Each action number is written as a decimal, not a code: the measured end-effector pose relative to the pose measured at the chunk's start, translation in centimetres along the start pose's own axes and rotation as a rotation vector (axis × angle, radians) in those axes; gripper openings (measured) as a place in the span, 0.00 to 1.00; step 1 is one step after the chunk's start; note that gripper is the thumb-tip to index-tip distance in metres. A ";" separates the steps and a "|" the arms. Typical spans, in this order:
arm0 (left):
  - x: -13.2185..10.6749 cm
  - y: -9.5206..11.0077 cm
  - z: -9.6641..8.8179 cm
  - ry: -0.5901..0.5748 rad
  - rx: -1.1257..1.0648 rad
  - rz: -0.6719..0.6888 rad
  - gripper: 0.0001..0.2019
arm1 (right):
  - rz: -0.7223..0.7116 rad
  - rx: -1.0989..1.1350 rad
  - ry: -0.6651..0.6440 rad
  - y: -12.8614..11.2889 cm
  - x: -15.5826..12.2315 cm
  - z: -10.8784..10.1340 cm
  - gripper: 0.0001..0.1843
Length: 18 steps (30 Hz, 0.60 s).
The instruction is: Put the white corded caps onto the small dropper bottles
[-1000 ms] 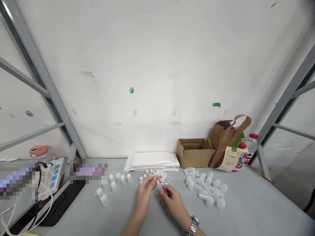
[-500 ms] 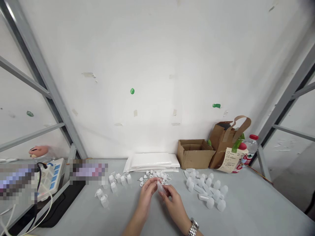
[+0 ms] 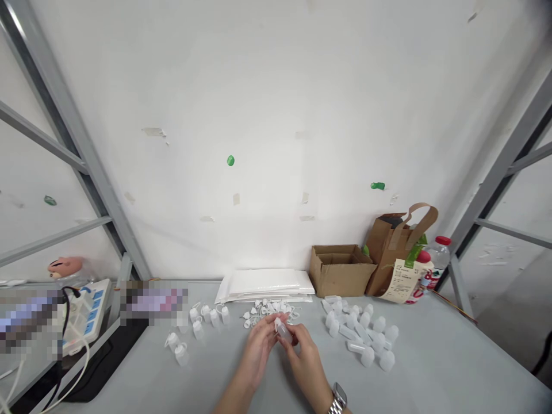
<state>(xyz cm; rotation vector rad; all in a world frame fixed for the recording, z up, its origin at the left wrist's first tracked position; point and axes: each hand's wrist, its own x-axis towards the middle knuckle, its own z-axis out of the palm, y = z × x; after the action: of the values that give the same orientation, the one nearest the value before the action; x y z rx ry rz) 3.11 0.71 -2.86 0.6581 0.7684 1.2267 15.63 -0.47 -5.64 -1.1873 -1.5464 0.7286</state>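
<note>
Both hands meet over the front middle of the table around a small translucent plastic bottle (image 3: 284, 332), tilted with its white cap end up and to the left. My left hand (image 3: 257, 349) has its fingers closed at the cap end. Lower down, the fingers of my right hand (image 3: 305, 357) pinch the bottle's body. Just behind the hands lies a pile of small white caps (image 3: 267, 309) with loop straps. To the right are several uncapped translucent bottles (image 3: 362, 333), lying or standing. Several capped bottles (image 3: 181, 355) stand on the left.
White padded envelopes (image 3: 265, 283) lie against the wall. Right of them stand an open cardboard box (image 3: 342, 279), a brown paper bag (image 3: 383, 247) and a red-capped bottle (image 3: 440, 253). A power strip (image 3: 92, 316) with cables and a black pad (image 3: 103, 362) are at the left.
The bottle in my hands has shifted slightly and shows more of its body, with both hands still on it. The view has moved a little; the other things stay put.
</note>
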 end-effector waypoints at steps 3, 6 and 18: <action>0.1 -0.1 -0.1 -0.028 -0.024 -0.025 0.12 | 0.012 0.002 0.000 0.1 0.0 0.1 0.17; 0.3 -0.3 -0.3 -0.020 -0.085 -0.077 0.12 | 0.026 0.024 0.011 0.1 0.0 0.1 0.18; 0.9 -1.1 -0.9 0.027 -0.123 -0.115 0.16 | 0.196 0.164 -0.027 -0.7 0.3 0.2 0.26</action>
<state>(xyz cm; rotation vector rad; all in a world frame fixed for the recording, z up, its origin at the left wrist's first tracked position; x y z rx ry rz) 3.15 1.37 -4.34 0.4914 0.7369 1.1695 15.23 -0.44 -4.95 -1.2202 -1.3760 0.9855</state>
